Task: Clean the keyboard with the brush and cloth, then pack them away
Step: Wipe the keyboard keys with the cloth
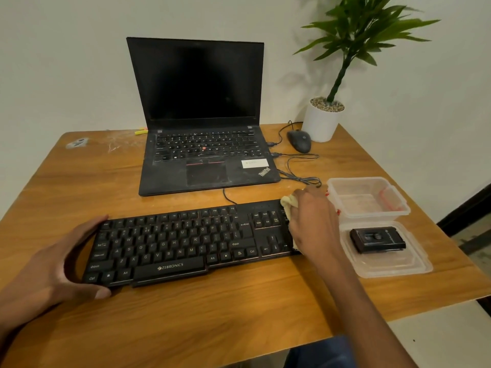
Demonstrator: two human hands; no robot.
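The keyboard lies flat on the wooden worktop, a long, stiff slab of black plastic with raised, matte keys and narrow gaps between them where dust would lodge. It looks light enough to skid under a wipe, so bracing it by an end is sensible, and the left hand does this: thumb curled against the front corner, fingers wrapped round the left edge.

The right hand grips the cloth, a soft, pale, crumpled wad that bulges out just beyond the knuckles and presses on the keyboard's right end, over the number-pad area. Being limp, the cloth takes the shape of whatever it meets; bunched in a fist it should give firm contact on the key tops but will probably not reach into the gaps.

Just right of those fingers stand a clear, thin-walled plastic tub and, nearer, its lid lying flat with a small black boxy object on it; whether that is the brush I cannot tell. Both pieces look light and slippery, best lifted by the rim.

Beyond the hands sit a dusty laptop, a mouse and a potted plant.
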